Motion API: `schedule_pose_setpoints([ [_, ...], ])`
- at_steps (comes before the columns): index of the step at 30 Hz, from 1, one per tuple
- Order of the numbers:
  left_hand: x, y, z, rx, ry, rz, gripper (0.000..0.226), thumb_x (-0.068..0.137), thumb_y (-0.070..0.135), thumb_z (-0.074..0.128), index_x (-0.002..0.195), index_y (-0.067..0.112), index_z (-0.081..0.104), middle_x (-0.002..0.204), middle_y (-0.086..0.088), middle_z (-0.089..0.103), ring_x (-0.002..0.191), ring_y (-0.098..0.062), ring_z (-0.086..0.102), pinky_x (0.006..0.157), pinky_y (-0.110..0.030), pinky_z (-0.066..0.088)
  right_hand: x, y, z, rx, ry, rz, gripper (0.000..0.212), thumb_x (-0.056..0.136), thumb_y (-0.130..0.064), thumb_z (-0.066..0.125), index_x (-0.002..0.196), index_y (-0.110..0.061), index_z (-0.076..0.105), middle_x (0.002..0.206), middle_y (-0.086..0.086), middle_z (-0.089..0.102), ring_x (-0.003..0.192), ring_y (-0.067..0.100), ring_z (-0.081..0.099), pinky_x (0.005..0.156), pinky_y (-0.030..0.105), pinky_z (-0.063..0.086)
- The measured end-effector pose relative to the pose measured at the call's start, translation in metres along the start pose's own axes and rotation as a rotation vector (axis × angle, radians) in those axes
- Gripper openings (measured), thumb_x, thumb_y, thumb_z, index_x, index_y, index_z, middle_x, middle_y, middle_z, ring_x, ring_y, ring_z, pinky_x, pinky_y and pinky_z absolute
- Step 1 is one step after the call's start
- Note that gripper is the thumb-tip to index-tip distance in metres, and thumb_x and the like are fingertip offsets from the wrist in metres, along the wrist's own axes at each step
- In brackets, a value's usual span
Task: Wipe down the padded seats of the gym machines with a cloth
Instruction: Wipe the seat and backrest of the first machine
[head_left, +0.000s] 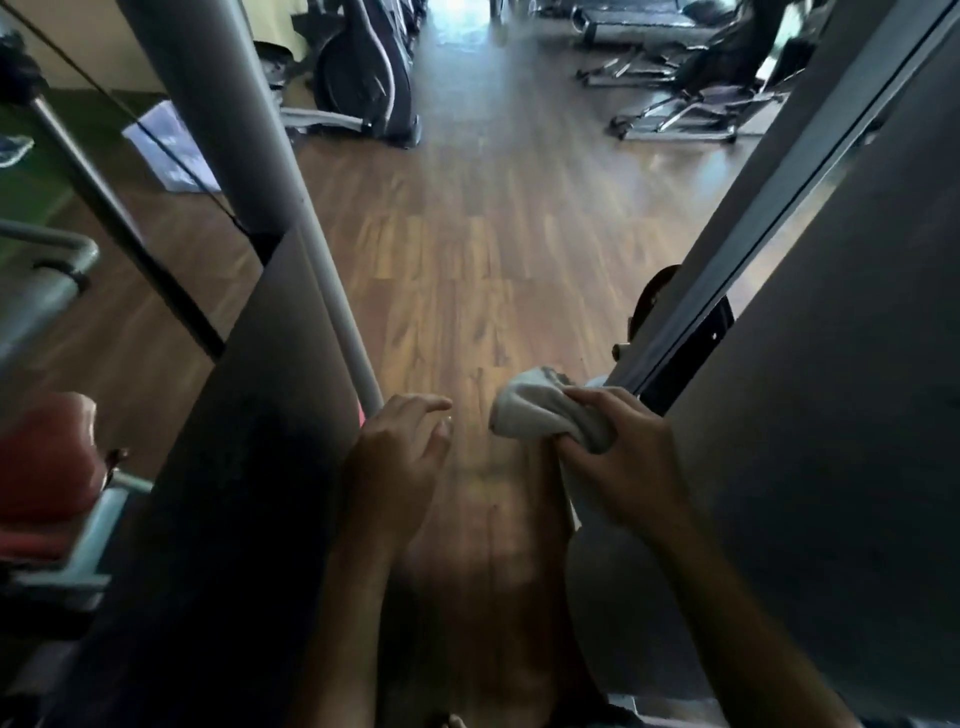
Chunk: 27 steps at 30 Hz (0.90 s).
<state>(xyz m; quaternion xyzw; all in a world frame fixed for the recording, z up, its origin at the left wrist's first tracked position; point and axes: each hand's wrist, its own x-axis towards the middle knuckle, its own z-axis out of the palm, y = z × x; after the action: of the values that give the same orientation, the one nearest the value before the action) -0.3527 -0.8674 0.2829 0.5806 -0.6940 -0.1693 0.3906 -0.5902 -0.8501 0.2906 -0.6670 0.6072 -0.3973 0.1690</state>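
Note:
A crumpled grey-white cloth (545, 413) is bunched in my right hand (626, 457), whose fingers curl over it just beside the foot of a grey machine frame (769, 218). My left hand (402, 449) hovers a short way to the left of the cloth with relaxed fingers, holding nothing, close to the lower end of a grey metal post (332, 291). A red padded seat (44, 462) sits at the far left edge, well away from both hands. The frame is blurred by motion.
Dark machine panels flank me on the left (249, 467) and right (831, 415), with a strip of wooden floor (478, 249) between them. An exercise bike (363, 73) and other gym machines (691, 88) stand at the far end.

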Motion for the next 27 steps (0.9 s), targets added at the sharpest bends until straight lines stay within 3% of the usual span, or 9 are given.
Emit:
schedule_pose_setpoints([
  [3, 0.03, -0.013, 0.008, -0.002, 0.001, -0.011, 0.019, 0.1, 0.025, 0.057, 0.112, 0.018, 0.07, 0.114, 0.005, 0.07, 0.105, -0.011, 0.064, 0.093, -0.041, 0.053, 0.041, 0.001, 0.018, 0.0, 0.009, 0.031, 0.046, 0.078, -0.038, 0.069, 0.122, -0.023, 0.071, 0.116, -0.01, 0.069, 0.101, 0.003, 0.065, 0.09, 0.022, 0.053],
  [5, 0.053, -0.023, 0.012, 0.013, -0.001, -0.031, 0.027, 0.099, 0.033, 0.051, 0.113, 0.02, 0.069, 0.115, 0.006, 0.068, 0.106, -0.011, 0.063, 0.093, -0.046, 0.053, 0.07, 0.003, 0.031, -0.012, 0.006, 0.047, 0.045, 0.077, -0.036, 0.072, 0.12, -0.025, 0.072, 0.115, -0.01, 0.07, 0.1, 0.007, 0.067, 0.089, 0.031, 0.055],
  [9, 0.105, -0.044, 0.021, 0.052, 0.046, -0.053, 0.027, 0.097, 0.035, 0.053, 0.113, 0.021, 0.069, 0.114, 0.008, 0.069, 0.106, -0.011, 0.062, 0.09, -0.037, 0.052, 0.137, 0.016, 0.058, 0.001, -0.04, 0.039, 0.044, 0.078, -0.028, 0.077, 0.122, -0.026, 0.071, 0.115, -0.011, 0.07, 0.101, 0.007, 0.065, 0.089, 0.033, 0.054],
  [11, 0.139, -0.054, 0.029, 0.07, 0.078, -0.064, 0.021, 0.097, 0.031, 0.058, 0.112, 0.021, 0.07, 0.112, 0.009, 0.07, 0.105, -0.01, 0.062, 0.088, -0.03, 0.05, 0.175, 0.027, 0.069, 0.001, -0.057, 0.014, 0.044, 0.078, -0.031, 0.076, 0.122, -0.027, 0.071, 0.115, -0.012, 0.069, 0.101, 0.007, 0.065, 0.087, 0.035, 0.055],
  [16, 0.249, -0.069, 0.059, 0.076, 0.103, -0.1, 0.028, 0.096, 0.035, 0.052, 0.113, 0.022, 0.07, 0.112, 0.01, 0.07, 0.107, -0.01, 0.063, 0.091, -0.027, 0.048, 0.281, 0.064, 0.091, 0.041, -0.07, -0.006, 0.047, 0.073, -0.041, 0.071, 0.119, -0.032, 0.071, 0.109, -0.016, 0.068, 0.097, 0.005, 0.065, 0.083, 0.038, 0.056],
  [21, 0.335, -0.084, 0.076, 0.091, 0.152, -0.187, 0.019, 0.098, 0.033, 0.06, 0.114, 0.028, 0.069, 0.098, 0.022, 0.063, 0.087, -0.006, 0.064, 0.07, -0.021, 0.042, 0.38, 0.084, 0.106, 0.079, -0.122, -0.038, 0.045, 0.074, -0.029, 0.079, 0.118, -0.029, 0.071, 0.107, -0.015, 0.068, 0.095, 0.005, 0.065, 0.082, 0.035, 0.055],
  [24, 0.371, -0.109, 0.077, 0.054, 0.134, -0.226, 0.027, 0.097, 0.047, 0.052, 0.114, 0.032, 0.066, 0.108, 0.02, 0.067, 0.097, -0.004, 0.065, 0.083, -0.031, 0.052, 0.433, 0.093, 0.121, 0.084, -0.173, -0.066, 0.045, 0.074, -0.033, 0.077, 0.119, -0.033, 0.071, 0.109, -0.017, 0.068, 0.097, 0.005, 0.065, 0.082, 0.036, 0.056],
  [27, 0.403, -0.144, 0.083, -0.037, 0.218, -0.285, 0.031, 0.094, 0.05, 0.048, 0.109, 0.03, 0.066, 0.109, 0.015, 0.067, 0.105, -0.007, 0.064, 0.095, -0.042, 0.052, 0.485, 0.099, 0.145, 0.07, -0.221, -0.113, 0.046, 0.075, -0.025, 0.081, 0.12, -0.028, 0.072, 0.109, -0.015, 0.068, 0.096, 0.007, 0.065, 0.082, 0.036, 0.056],
])
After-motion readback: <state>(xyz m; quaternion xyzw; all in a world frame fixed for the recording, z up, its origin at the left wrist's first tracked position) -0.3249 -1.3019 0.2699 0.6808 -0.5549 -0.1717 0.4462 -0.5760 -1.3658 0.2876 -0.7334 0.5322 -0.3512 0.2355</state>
